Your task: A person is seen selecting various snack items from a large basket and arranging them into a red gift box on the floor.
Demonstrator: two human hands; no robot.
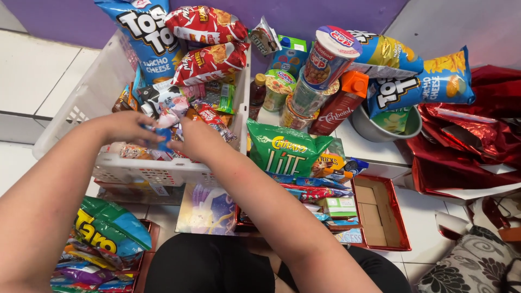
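Note:
My left hand (126,128) and my right hand (196,139) meet over a white plastic basket (157,169) full of snacks. Between their fingertips they pinch a small blue wrapped sweet (163,137). Small pink and red candy packs (179,108) lie just beyond the fingers inside the basket. A big blue chip bag (146,38) and two red chip bags (209,40) stand at the basket's far end. My forearms reach in from the lower left and lower centre.
A green chip bag (287,152) lies right of the basket on a pile of small packs. Cup noodles (328,57), a carton (342,106), a grey bowl (380,130), red foil wrap (467,146) and an open red box (380,211) stand at right. More snack bags (106,239) sit lower left.

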